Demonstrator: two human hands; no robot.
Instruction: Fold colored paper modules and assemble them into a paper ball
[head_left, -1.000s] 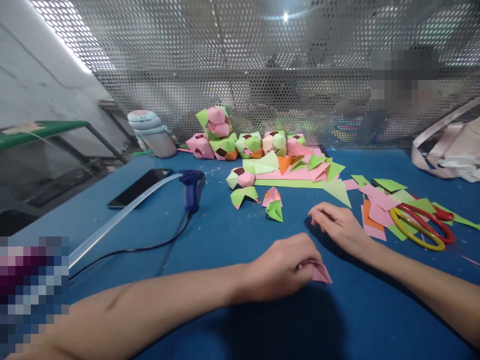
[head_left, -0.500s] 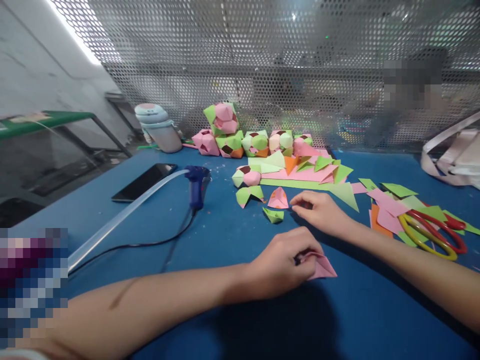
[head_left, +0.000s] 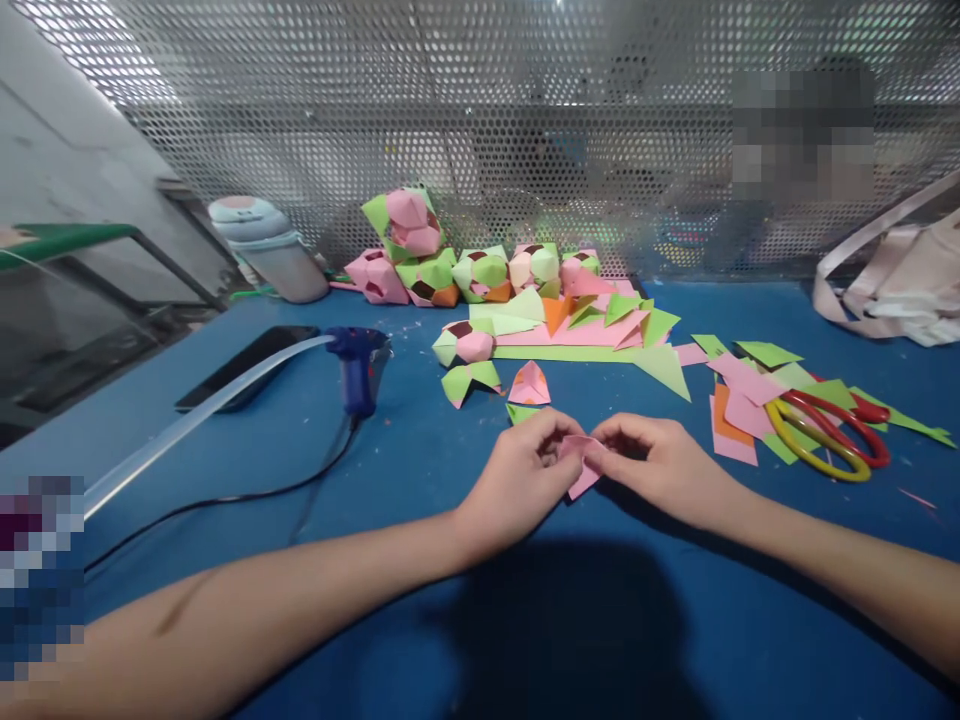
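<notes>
My left hand (head_left: 517,480) and my right hand (head_left: 660,465) meet over the blue table (head_left: 570,620), both pinching one small folded pink paper piece (head_left: 579,468) between their fingertips. Just beyond my left hand lie a green folded piece (head_left: 519,411), partly hidden by the fingers, a pink and orange folded piece (head_left: 529,385) and a green and pink one (head_left: 469,380).
A blue glue gun (head_left: 358,365) with its clear stick and black cord lies left, beside a phone (head_left: 244,364). Finished paper cubes (head_left: 442,265) line the mesh wall. Cut paper (head_left: 600,330) and red-yellow scissors (head_left: 825,430) lie right. A person sits behind the mesh.
My left hand lifted the pink piece forward from the near table. My right hand came back from the loose folded pieces and took hold of it too.
</notes>
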